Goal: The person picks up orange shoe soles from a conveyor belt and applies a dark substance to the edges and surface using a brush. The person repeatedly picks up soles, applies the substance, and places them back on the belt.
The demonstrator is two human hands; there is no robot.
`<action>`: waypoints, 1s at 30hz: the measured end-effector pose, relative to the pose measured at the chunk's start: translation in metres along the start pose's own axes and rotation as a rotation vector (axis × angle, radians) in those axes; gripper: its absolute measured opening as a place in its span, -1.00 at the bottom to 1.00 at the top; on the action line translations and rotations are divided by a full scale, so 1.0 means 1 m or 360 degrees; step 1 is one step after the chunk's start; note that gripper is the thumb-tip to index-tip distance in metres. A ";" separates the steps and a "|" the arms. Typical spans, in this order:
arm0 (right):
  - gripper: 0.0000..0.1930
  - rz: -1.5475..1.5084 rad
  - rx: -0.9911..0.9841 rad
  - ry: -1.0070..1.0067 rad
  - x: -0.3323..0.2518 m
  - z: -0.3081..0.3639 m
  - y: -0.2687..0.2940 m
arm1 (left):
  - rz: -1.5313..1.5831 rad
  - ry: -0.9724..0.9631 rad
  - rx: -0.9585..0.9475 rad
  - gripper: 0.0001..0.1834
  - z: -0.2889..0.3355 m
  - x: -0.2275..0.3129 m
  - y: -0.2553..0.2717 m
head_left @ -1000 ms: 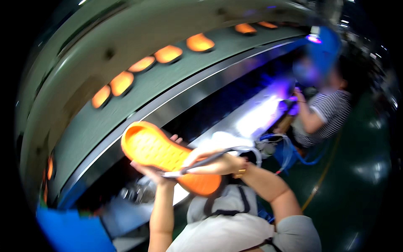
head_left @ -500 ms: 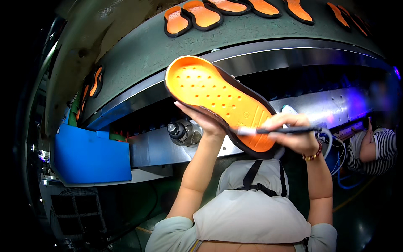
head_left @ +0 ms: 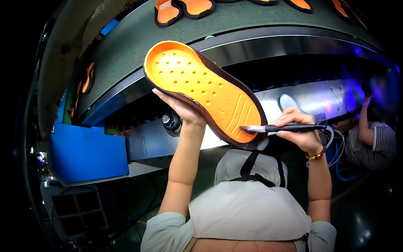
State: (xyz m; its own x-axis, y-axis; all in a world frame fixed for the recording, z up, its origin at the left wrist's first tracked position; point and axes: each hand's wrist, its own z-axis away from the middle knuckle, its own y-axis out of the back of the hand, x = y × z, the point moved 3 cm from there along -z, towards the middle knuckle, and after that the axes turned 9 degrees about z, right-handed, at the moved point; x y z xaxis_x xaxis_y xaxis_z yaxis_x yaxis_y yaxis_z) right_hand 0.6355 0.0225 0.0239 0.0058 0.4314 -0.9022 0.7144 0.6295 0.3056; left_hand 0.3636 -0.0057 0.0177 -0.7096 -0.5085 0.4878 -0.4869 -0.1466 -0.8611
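Note:
An orange shoe sole with a black rim (head_left: 201, 90) is held up in front of me, tilted from upper left to lower right. My left hand (head_left: 184, 110) grips its black side edge from beneath, the fingers mostly hidden behind it. Small round dimples dot the upper half of the orange face, and raised lines cross the lower part. My right hand (head_left: 303, 132) pinches a black-handled brush (head_left: 289, 128). The pale, dark-tipped bristles lie against the orange face near its lower end.
A green conveyor belt (head_left: 126, 52) with more orange and black soles (head_left: 168, 11) curves behind a metal rail (head_left: 268, 41). A dark-capped bottle (head_left: 171, 122) stands on a metal ledge near a blue box (head_left: 90, 153). Another person in a striped top (head_left: 371, 147) sits at the right.
The sole and my left hand have shifted left and up in view. The brush tip sits nearer the sole's lower end, and its bristles look sharper. Soles on the belt appear higher.

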 end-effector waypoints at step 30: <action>-0.82 -0.0026 0.0188 0.0296 -0.033 -0.024 -0.030 | 0.0242 0.0510 -0.0155 -0.25 0.052 -0.029 -0.006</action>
State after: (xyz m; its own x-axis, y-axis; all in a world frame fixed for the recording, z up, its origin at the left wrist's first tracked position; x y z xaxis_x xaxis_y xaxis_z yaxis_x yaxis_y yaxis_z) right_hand 0.5973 0.0055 0.0517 -0.1280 0.5401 -0.8318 0.7903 0.5622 0.2435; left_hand 0.4138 -0.0347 0.0016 -0.8937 -0.2242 0.3886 -0.3986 -0.0005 -0.9171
